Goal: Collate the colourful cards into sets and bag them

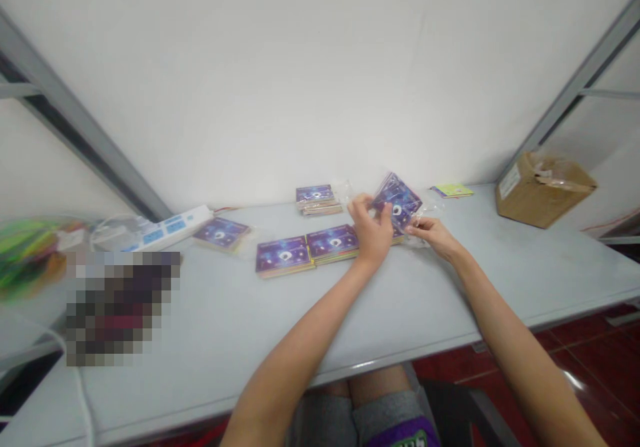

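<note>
Above the table, my left hand [373,230] is closed around a stack of purple-blue cards [403,194] with a starry print and a pale round spot. The cards are tilted, and clear plastic film shows around them. My right hand [434,235] pinches the film, a clear plastic bag [431,202], at the cards' lower right corner. Beneath and left of my hands lie neat card stacks in a row, one [333,242] beside another [284,256]. My left hand partly hides a further stack at the row's right end.
A bagged card pile [316,197] stands by the wall, another bagged stack [223,234] lies to the left. A white power strip [175,227], a pixelated patch and blurred colourful items [30,254] are farther left. A yellow-green packet [454,190] and cardboard box [540,190] sit right.
</note>
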